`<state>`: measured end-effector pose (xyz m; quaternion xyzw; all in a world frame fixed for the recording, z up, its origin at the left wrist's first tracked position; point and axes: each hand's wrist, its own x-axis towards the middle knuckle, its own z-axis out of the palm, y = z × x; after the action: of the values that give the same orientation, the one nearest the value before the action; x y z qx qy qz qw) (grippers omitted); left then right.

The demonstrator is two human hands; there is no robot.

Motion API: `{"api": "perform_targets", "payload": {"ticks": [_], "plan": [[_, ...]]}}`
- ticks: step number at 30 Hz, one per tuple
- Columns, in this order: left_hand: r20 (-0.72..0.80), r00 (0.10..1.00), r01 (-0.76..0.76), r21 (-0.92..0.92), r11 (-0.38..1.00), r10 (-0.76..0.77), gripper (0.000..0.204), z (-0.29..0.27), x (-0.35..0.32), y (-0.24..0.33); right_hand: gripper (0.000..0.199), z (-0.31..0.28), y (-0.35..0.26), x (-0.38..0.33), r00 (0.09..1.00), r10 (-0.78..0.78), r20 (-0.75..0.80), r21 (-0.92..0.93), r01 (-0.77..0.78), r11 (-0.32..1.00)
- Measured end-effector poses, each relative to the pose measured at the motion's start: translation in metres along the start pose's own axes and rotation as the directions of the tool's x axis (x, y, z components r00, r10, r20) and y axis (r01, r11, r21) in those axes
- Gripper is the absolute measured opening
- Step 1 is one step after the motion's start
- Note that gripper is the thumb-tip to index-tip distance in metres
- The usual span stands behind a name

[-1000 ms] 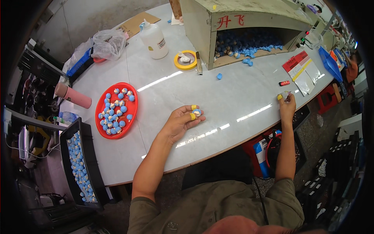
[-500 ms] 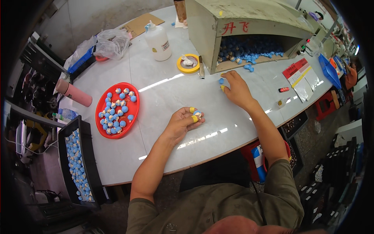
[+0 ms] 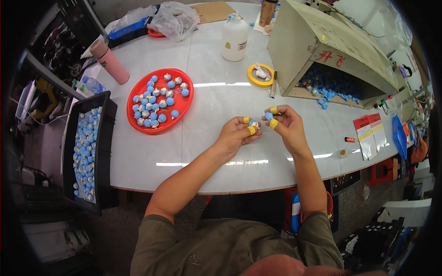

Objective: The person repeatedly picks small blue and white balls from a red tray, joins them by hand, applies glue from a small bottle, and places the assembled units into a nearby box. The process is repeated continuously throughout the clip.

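Observation:
Near the middle of the table, my left hand [image 3: 237,136] pinches a small blue and cream figure piece [image 3: 253,123] between thumb and finger. Close to its right, my right hand [image 3: 286,126] grips a small blue piece [image 3: 269,117] the same way. The two pieces are a short gap apart. Yellow tape wraps the thumb and a finger of both hands. To the left lies a red round tray [image 3: 183,110] with several blue and cream balls. More blue pieces [image 3: 317,89] are heaped inside the open-fronted grey-green box [image 3: 294,55] at the far right.
A black bin [image 3: 105,152] of blue and cream balls stands at the left edge. Beyond my hands are a white bottle [image 3: 235,39], a yellow tape roll [image 3: 251,79] and a pink flask [image 3: 110,63]. Printed papers [image 3: 369,131] and a small red object [image 3: 350,139] lie right.
My right hand has come back from the front of the box with the blue piece, toward my left hand. The whole view has shifted as my head turned.

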<state>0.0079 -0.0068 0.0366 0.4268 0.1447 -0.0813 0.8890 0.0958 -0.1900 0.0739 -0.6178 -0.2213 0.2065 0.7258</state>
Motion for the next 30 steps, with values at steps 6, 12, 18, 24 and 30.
{"api": "perform_targets", "payload": {"ticks": [6, 12, 18, 24, 30], "plan": [[0.019, 0.998, -0.064, -0.021, 0.998, 0.065, 0.031, -0.004, 0.003, -0.007, 0.029, 0.014, 0.037, -0.010, 0.988, -0.150, -0.025, -0.179, 0.143, 0.973], [0.011, 0.998, -0.068, -0.046, 0.997, 0.068, 0.026, -0.002, 0.005, -0.010, 0.027, 0.010, 0.039, -0.008, 0.988, -0.151, -0.035, -0.237, 0.139, 0.961], [0.028, 1.000, 0.005, -0.109, 0.994, -0.002, 0.024, -0.006, 0.006, -0.006, 0.028, 0.001, 0.034, -0.004, 0.999, -0.036, -0.028, -0.030, 0.035, 0.999], [0.067, 0.998, 0.011, -0.124, 0.992, -0.003, 0.029, -0.007, 0.007, -0.007, 0.028, -0.002, 0.030, -0.004, 0.998, -0.067, -0.001, -0.205, 0.065, 0.977], [0.044, 0.999, -0.005, -0.068, 0.998, 0.008, 0.028, -0.007, 0.008, -0.011, 0.028, 0.002, 0.025, -0.007, 0.987, -0.158, 0.012, -0.385, 0.150, 0.911]]}}
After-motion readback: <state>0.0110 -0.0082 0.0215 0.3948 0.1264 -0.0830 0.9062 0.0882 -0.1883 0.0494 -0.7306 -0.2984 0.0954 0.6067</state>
